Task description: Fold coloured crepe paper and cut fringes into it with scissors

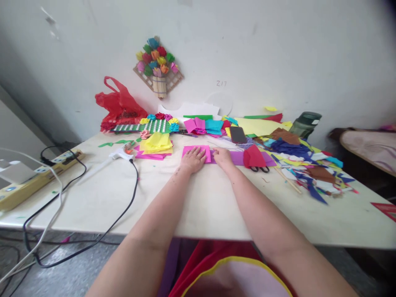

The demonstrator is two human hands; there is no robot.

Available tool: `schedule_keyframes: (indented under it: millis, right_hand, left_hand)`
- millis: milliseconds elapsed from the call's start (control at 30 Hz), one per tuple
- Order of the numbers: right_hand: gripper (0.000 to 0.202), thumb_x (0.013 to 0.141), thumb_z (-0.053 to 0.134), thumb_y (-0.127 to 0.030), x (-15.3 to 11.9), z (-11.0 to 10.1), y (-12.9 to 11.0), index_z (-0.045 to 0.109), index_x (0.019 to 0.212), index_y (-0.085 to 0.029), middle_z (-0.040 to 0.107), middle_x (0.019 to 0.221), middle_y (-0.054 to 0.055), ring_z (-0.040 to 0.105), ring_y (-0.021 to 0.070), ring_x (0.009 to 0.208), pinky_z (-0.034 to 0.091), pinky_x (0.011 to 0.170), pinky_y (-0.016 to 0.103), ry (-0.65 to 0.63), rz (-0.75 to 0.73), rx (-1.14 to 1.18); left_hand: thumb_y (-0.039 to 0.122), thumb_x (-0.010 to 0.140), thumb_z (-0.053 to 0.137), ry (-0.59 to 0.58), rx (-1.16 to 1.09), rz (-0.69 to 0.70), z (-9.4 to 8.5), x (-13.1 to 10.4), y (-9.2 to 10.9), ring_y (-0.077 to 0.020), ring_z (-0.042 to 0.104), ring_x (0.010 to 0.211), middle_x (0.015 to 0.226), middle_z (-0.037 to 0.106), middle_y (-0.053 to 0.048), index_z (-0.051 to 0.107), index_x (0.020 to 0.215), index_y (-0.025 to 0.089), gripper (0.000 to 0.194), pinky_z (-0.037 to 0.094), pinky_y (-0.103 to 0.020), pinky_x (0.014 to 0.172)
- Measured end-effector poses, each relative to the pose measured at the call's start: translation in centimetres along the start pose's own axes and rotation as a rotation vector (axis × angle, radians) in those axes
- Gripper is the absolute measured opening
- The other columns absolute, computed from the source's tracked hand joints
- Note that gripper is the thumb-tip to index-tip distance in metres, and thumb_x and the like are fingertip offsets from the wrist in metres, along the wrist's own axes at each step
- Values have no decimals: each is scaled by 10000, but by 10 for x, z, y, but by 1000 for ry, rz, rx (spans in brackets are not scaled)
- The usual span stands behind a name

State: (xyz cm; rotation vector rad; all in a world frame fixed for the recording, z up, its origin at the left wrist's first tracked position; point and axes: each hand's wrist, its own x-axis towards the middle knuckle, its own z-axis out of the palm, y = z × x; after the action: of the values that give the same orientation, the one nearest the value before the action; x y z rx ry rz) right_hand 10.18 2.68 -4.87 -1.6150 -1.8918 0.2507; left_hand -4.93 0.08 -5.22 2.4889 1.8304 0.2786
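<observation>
My left hand (194,159) lies flat with its fingers spread on a bright pink paper piece (204,151) at the middle of the table. Just to the right, my right hand (222,156) is closed, its fingertips over the left part of a purple paper strip (236,158), by the pink paper's right edge; what it holds, if anything, is too small to make out. Red paper (254,156) rests on the strip, with dark scissor handles (259,169) sticking out below it. Yellow sheets (155,142) lie on pink paper to the left.
A white glue gun (122,153) with a black cord and a yellow power strip (40,177) are at the left. Behind are a red bag (120,103) and paper flowers. A phone (237,135), a dark bottle (305,125), a stick (289,180) and paper scraps (318,173) are at the right.
</observation>
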Motion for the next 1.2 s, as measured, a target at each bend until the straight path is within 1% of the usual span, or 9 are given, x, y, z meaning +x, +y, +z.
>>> schedule_keyframes:
  millis: [133,233,400,533,600,667,767,900,1200]
  right_hand:
    - [375,760,426,-126,1,-6,8,643,1066,-128,654,1053,83,569,162,1033,367,924,214,2,20,-56]
    - [364,775,422,-135,0,-9,6,640,1064,-110,640,1059,111,571,185,1012,376,915,240,22,-11,-106]
    - [357,802,403,-138,-3,-3,-1,621,1084,-136,595,1110,96,538,163,1029,368,925,235,28,-199,-125]
    - [406,861,340,-203,-6,6,-7,519,1218,-128,506,1269,91,442,163,1165,291,1002,264,-121,-349,-166]
    - [454,894,286,-285,-9,8,-8,427,1299,-138,417,1353,86,364,179,1240,242,1036,313,-230,-337,-188]
    - [516,909,207,-374,-12,8,-10,322,1362,-155,305,1422,63,259,184,1303,178,1063,355,-327,-278,-201]
    - [582,903,100,-441,-15,5,-13,197,1405,-165,172,1467,24,135,160,1343,97,1083,368,-422,-194,-239]
    - [609,889,31,-451,-17,3,-15,126,1419,-166,107,1478,-8,70,130,1351,64,1090,353,-455,-185,-317]
    - [630,875,10,-475,-16,5,-14,109,1422,-177,88,1479,-28,62,133,1352,62,1091,362,-465,-194,-329]
  left_hand:
    - [469,879,152,-21,18,-7,-2,0,1,-188,135,1340,1461,185,-23,264,1381,244,562,116,-380,1072]
    - [478,875,148,-23,24,0,-1,1,1,-202,133,1340,1462,183,-39,265,1383,220,582,106,-384,1072]
    - [505,863,162,-6,20,-6,2,2,1,-204,150,1336,1457,202,-38,300,1370,215,600,106,-395,1072]
    - [475,866,175,-13,17,-30,0,0,3,-195,156,1335,1453,212,-48,310,1365,197,587,107,-384,1074]
    - [441,871,179,-23,16,-39,-2,-1,5,-195,154,1335,1451,215,-57,304,1367,176,576,106,-379,1076]
    - [401,876,172,-30,19,-36,-3,-3,6,-190,148,1337,1453,210,-56,297,1370,166,561,106,-377,1077]
    - [367,880,160,-34,20,-25,-3,-4,6,-178,136,1339,1459,190,-38,297,1370,173,544,109,-372,1078]
    - [382,880,142,-32,12,-37,-1,-3,4,-176,124,1341,1462,181,-23,263,1383,175,558,116,-370,1080]
    - [390,878,136,-20,23,-43,-2,-5,5,-199,127,1341,1461,187,-15,253,1388,189,560,125,-402,1073]
